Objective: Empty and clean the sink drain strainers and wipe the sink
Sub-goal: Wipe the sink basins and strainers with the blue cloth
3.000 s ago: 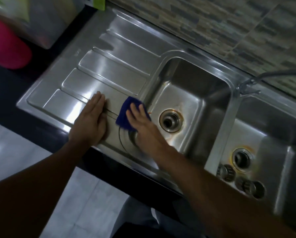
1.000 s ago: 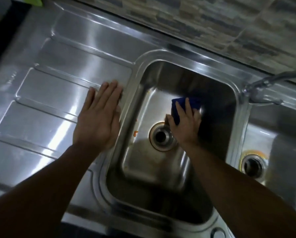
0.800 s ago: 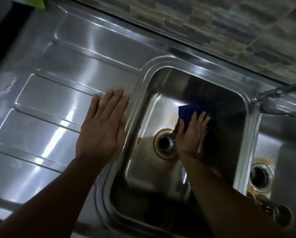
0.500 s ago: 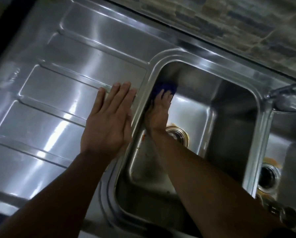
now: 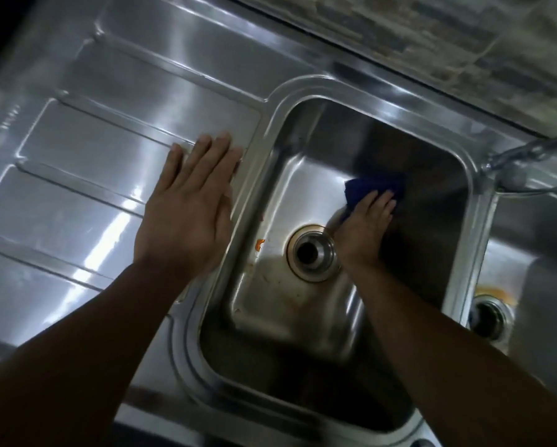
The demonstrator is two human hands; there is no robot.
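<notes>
A steel double sink fills the view. Inside the left basin [image 5: 303,311] my right hand [image 5: 364,227] presses a dark blue cloth [image 5: 372,187] flat against the basin floor, just right of and behind the open drain hole [image 5: 312,253]. My left hand [image 5: 190,211] lies flat, fingers together, on the ribbed drainboard [image 5: 86,175] at the basin's left rim, holding nothing. An orange scrap [image 5: 259,244] sticks to the basin floor left of the drain. The right basin's drain [image 5: 490,317] shows an orange stain ring behind it. No strainers are in view.
A faucet [image 5: 528,153] reaches in from the right above the divider between the basins. A tiled wall [image 5: 448,43] runs along the back. Brownish specks dot the left basin floor near the front of the drain.
My right hand swept the cloth from the basin's back left corner to the right, now beside the drain. Three seconds ago it wiped the drainboard edge. My left hand stayed planted on the drainboard.
</notes>
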